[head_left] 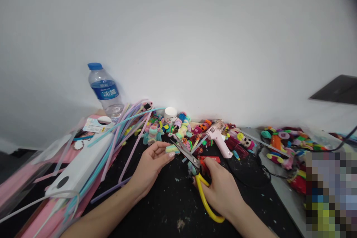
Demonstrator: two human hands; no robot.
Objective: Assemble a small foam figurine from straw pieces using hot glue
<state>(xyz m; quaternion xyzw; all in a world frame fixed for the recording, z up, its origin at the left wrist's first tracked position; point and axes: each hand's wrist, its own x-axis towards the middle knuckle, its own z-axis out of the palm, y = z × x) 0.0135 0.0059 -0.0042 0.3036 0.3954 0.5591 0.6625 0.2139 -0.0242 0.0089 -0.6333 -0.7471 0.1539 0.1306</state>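
My left hand [150,165] pinches a small fuzzy multicoloured piece [172,149] between thumb and fingers above the black table [167,208]. My right hand [220,189] is closed around the yellow handles of a pair of scissors [192,163]. The scissor blades are open and their tips sit right at the fuzzy piece. A pink glue gun [219,137] lies just beyond the scissors.
A water bottle [104,91] stands at the back left by the white wall. Long pastel pipe cleaners [122,134] and a white box [80,165] lie at the left. Colourful fuzzy craft figures [181,124] crowd the back, more craft figures [284,145] at the right. A black cable [260,171] loops nearby.
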